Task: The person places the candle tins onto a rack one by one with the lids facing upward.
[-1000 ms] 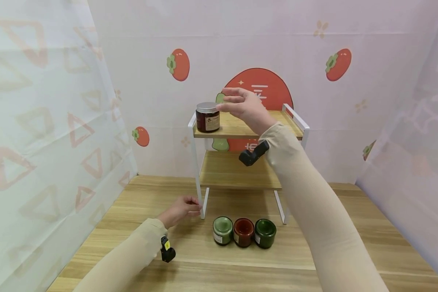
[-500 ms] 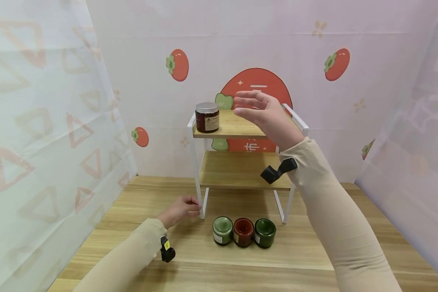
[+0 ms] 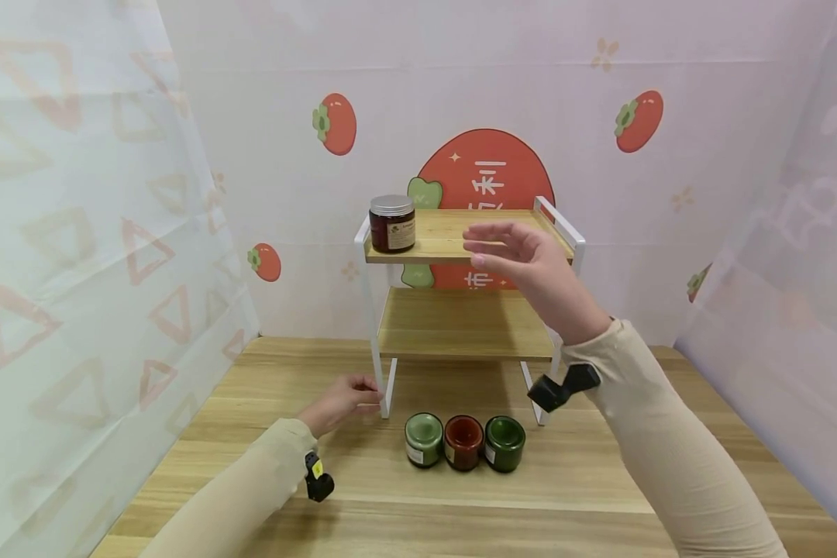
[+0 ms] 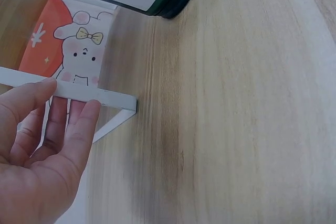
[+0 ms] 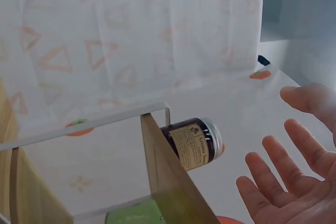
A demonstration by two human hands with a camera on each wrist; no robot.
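Note:
My left hand (image 3: pixel 342 403) holds the lower front leg (image 4: pixel 79 91) of a white-framed, two-tier wooden shelf, its fingertips against the bar. A dark red candle jar (image 3: pixel 392 225) with a silver lid and a cream label stands upright at the left end of the top board (image 3: pixel 453 232). To the right of that jar and apart from it, my right hand (image 3: pixel 523 256) hovers before the top board's front edge, fingers spread and relaxed, holding nothing. On the table in front of the shelf stand a light green jar (image 3: pixel 424 440), a red jar (image 3: pixel 463 443) and a dark green jar (image 3: pixel 505 444), side by side.
The lower board (image 3: pixel 467 322) spans the frame beneath the top one. White side rails edge the top, including the right rail (image 3: pixel 561 223). The wooden table (image 3: pixel 286 372) carries everything. Printed cloth (image 3: pixel 265 155) surrounds the back and sides.
My right hand has drawn away from the silver-lidded jar, moving right and then down. That jar stays on the top board. My left hand keeps its place at the leg.

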